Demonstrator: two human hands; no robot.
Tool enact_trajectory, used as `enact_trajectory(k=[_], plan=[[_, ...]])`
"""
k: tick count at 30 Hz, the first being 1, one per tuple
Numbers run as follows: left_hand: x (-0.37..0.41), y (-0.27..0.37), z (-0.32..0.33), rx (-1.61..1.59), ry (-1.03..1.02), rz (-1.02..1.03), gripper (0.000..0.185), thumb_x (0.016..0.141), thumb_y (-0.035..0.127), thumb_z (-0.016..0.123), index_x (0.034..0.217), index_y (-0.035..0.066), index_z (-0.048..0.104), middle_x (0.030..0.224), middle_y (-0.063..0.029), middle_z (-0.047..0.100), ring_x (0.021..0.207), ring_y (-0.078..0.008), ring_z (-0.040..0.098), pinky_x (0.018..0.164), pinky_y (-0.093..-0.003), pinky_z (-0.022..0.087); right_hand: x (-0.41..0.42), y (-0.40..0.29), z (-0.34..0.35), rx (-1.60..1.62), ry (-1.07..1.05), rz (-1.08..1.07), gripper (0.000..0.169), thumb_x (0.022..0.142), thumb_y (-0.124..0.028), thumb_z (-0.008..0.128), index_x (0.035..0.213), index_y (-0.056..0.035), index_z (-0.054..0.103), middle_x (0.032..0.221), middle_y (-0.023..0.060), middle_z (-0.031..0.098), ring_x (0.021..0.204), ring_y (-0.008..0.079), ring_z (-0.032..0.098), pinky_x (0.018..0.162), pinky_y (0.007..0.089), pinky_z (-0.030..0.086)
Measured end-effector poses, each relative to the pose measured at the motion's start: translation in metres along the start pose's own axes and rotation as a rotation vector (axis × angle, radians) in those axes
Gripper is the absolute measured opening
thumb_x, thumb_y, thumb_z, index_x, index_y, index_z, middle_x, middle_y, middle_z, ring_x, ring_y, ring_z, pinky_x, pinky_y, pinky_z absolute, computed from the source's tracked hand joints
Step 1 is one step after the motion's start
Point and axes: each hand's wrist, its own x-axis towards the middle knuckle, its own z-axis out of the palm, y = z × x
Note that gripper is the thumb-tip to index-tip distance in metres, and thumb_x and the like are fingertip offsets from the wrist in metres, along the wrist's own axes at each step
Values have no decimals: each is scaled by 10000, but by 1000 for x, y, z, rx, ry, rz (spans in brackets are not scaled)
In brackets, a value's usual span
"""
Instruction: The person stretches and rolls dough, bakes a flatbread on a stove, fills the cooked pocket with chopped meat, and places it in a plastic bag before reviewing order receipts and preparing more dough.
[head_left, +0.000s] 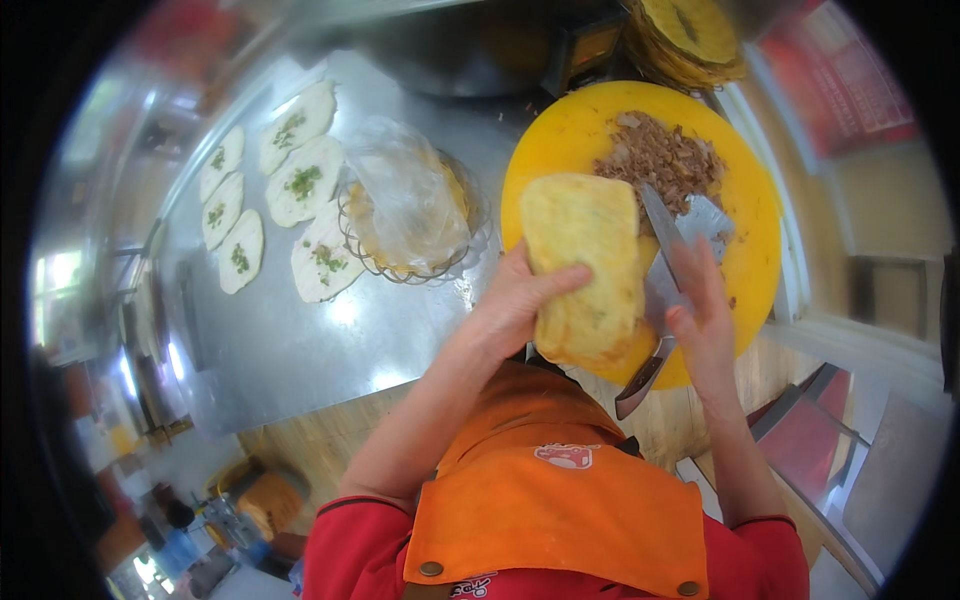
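A golden flatbread (585, 262) rests in my left hand (529, 296), the thumb across its face and the fingers behind it. Close to its right, my right hand (705, 330) holds nothing, its fingers apart and blurred. Beneath the hands is a round yellow cutting board (551, 127). Chopped brown meat (660, 154) is heaped on its far part. A cleaver (660, 277) with a brown wooden handle lies on the board, the handle jutting past the near edge. My right hand partly covers the blade, and bits of meat cling near its tip.
Several flat dough pieces topped with chopped green onion (304, 184) lie on the metal worktop (337, 360). Between them and the board stands a wire basket (420, 277) with a clear plastic bag (405, 195). A stack of woven yellow trays (686, 41) sits beyond the board.
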Motion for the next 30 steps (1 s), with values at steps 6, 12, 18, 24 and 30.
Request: enact_trajectory(k=[6,12,18,24,30], plan=[[-8,31,6,884,0,222,608,816,234,704,1287,-43,437,1209,-196,558,1116,-270,551,934,-354,443,17,15,42,939,-174,521,505,871,-145,661,1308,-11,446,1251,82,563,1134,194,557,960,348,465],[-19,132,-116,1478,523,878,498,826,-52,555,1291,123,535,1275,-125,495,1137,-250,507,916,-343,440,23,7,72,846,-141,524,488,857,-104,664,1294,-13,466,1223,86,583,1105,204,579,943,362,482],[34,183,-165,1887,352,1045,405,723,-28,635,1092,138,648,1350,-120,462,1180,-320,492,973,-429,420,28,-10,116,829,-122,642,456,850,-85,658,1270,-16,495,1199,74,599,1079,183,587,930,339,486],[-13,217,-172,1526,576,1152,173,768,21,637,940,37,651,1017,-84,645,956,-253,610,829,-335,479,26,-19,135,809,-126,637,460,845,-117,670,1263,-21,504,1193,67,603,1068,177,591,916,333,493],[-130,202,-243,989,1118,742,223,878,89,582,1085,7,585,757,-42,613,636,-92,575,575,-245,462,18,-15,147,813,-191,627,485,854,-137,662,1285,-11,478,1206,80,591,1070,182,590,910,333,499]])
